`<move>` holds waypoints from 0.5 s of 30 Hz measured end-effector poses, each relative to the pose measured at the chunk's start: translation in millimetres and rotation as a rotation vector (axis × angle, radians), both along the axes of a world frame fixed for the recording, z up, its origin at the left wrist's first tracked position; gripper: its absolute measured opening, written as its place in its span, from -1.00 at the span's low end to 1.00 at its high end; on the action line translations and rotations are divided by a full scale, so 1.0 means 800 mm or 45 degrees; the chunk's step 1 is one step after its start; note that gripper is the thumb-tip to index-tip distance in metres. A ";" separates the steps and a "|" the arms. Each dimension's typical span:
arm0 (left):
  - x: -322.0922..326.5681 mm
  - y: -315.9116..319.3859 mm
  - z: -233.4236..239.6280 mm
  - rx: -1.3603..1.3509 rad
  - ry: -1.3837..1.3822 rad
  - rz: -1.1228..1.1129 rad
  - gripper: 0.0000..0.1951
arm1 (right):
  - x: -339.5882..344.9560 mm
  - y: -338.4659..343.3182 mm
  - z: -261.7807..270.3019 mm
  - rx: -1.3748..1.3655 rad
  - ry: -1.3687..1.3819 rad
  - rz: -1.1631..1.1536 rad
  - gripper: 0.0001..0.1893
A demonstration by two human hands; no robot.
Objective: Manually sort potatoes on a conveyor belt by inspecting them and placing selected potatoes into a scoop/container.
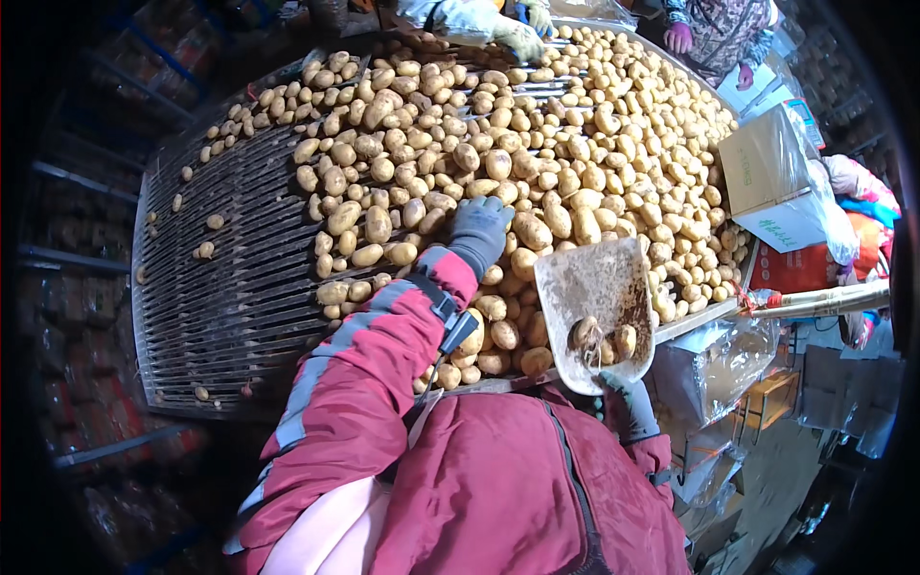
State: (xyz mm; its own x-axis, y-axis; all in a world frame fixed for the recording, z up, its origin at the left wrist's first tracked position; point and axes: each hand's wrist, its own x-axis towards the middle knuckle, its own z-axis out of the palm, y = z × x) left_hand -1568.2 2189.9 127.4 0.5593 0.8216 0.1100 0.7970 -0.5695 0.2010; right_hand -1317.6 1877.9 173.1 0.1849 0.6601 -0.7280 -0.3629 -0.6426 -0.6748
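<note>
My left hand, in a grey glove, rests among the potatoes heaped on the slatted sorting table. Its fingertips touch the potatoes there, and the palm is hidden, so a grip cannot be made out. Low at the right, my right hand in a dark glove grips the lower end of a worn, stained white scoop. Several potatoes lie in the scoop, one with thin roots or stems clinging to it. The scoop is tilted over the table's near edge, in front of my red jacket.
Bare slats with a few scattered potatoes stretch to the left. Across the table, a co-worker's gloved hand reaches into the heap; another person stands far right. A plastic-lined carton and wrapped poles border the right side.
</note>
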 end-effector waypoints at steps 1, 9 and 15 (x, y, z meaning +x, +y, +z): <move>0.001 0.004 -0.004 -0.040 0.063 0.037 -0.66 | -0.006 0.005 0.017 -0.045 0.105 -0.052 -0.65; 0.023 -0.020 0.054 -1.167 -1.061 -0.014 -0.51 | 0.004 -0.009 -0.021 0.138 0.029 0.068 -0.74; -0.051 -0.018 0.024 -0.029 -0.521 0.274 -0.54 | 0.009 0.002 -0.031 0.355 -0.636 0.736 -0.84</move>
State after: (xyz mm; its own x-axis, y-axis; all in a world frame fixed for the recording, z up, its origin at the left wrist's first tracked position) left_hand -1609.1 2175.2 146.5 0.2900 0.9190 0.2670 0.7491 -0.3916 0.5342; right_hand -1310.2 1879.4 148.5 0.0191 0.8955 -0.4446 0.3610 -0.4209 -0.8322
